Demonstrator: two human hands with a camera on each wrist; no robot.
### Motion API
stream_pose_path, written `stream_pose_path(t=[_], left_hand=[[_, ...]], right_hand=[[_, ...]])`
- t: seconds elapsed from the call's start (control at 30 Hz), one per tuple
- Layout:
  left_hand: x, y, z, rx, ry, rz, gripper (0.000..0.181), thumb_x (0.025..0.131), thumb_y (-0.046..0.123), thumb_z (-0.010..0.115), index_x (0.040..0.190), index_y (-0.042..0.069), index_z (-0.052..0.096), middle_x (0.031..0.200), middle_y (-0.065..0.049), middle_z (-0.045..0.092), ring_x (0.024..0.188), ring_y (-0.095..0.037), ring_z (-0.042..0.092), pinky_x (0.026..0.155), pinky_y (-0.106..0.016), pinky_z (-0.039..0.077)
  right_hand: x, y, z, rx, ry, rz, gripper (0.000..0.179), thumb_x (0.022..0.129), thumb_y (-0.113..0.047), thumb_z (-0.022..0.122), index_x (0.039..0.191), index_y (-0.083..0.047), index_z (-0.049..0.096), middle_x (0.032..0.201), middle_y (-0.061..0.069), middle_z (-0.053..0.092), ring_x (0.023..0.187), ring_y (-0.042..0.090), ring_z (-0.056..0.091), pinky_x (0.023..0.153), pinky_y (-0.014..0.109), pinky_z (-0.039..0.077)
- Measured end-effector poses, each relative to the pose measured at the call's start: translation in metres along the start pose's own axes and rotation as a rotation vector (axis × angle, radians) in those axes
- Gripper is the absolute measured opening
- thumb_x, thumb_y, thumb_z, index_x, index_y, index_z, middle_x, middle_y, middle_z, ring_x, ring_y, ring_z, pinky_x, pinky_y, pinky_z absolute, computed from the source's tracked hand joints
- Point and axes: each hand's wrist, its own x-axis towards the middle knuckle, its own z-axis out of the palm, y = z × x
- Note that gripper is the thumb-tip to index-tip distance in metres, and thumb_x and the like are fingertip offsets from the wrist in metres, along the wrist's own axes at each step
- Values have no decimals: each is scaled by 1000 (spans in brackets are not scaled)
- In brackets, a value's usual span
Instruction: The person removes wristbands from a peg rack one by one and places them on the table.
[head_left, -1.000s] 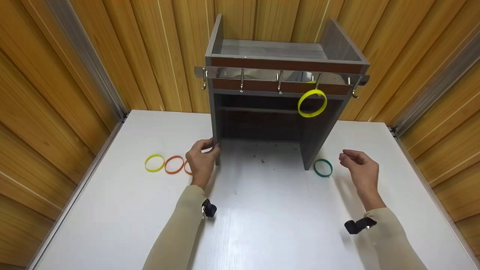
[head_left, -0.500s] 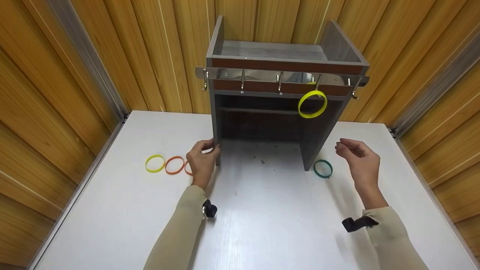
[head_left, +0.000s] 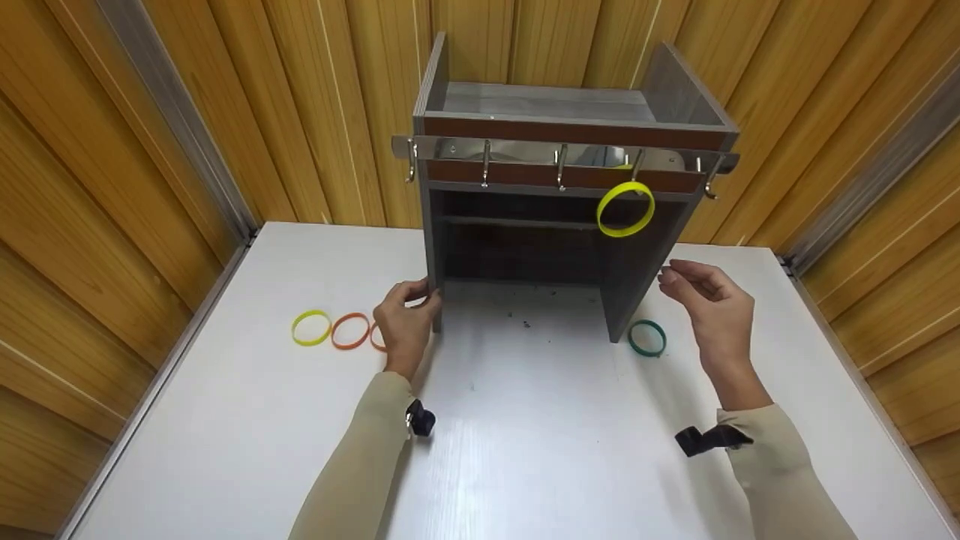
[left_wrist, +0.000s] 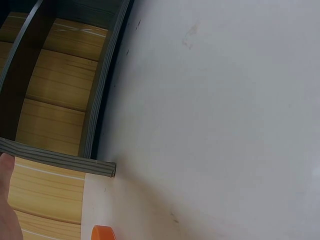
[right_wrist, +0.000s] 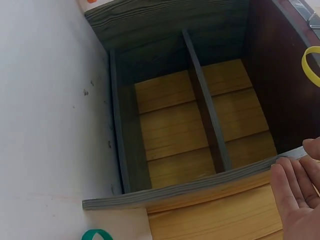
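A grey wooden shelf unit (head_left: 510,256) stands on the table. My left hand (head_left: 405,322) holds the front edge of its left side panel low down, fingers on the outer side and thumb at the front. In the left wrist view a digit of my left hand (left_wrist: 6,195) shows against that panel. My right hand (head_left: 712,315) is raised beside the right side panel (head_left: 634,277), fingers loosely bent with nothing between them. The right wrist view puts its fingertips (right_wrist: 286,175) right at that panel's edge. A yellow wristband (head_left: 602,217) hangs from a hook on the metal hook rail (head_left: 517,151).
Left of the unit lie a yellow wristband (head_left: 294,335) and an orange wristband (head_left: 335,339); another orange wristband (head_left: 374,338) is partly hidden by my left hand. A green wristband (head_left: 631,344) lies by the right panel's foot. Dark specks dot the white table (head_left: 517,420).
My right hand has moved up and slightly left toward the shelf's right side panel. My left hand keeps its place, and the wristbands stay where they were.
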Motion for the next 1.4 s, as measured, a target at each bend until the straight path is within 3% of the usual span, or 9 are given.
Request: stream_pose_path(t=[0.3,0.77,1.0,1.4], left_hand=[[-1,0,-1,-12,-3,-22,17,77,-10,85,91,-2,79,92,-11,77,88,-29,76,74,-30,66],[-1,-3,1,-29,15,18,17,76,-12,85,89,-3,78,90,-12,76,86,-32,76,75,-46,67],[0,0,1,-2,9,8,18,77,-11,85,92,-3,79,90,-11,77,86,-28,76,73,-39,67],[-1,1,1,-11,10,3,18,77,-11,85,92,-3,79,90,-12,77,86,-28,76,74,-44,67]], right_hand=[[1,-12,15,41,-33,-11,39,96,-12,81,127,7,69,119,14,73,106,21,74,96,28,59],[9,-28,38,103,-82,5,45,96,-17,82,133,3,67,125,13,72,111,20,74,100,29,56],[13,-31,48,139,-93,-24,41,96,-12,82,133,1,68,128,13,71,112,22,73,100,32,57],[16,-40,58,150,-85,-31,41,95,-12,83,131,2,70,125,14,71,112,24,72,99,31,58]])
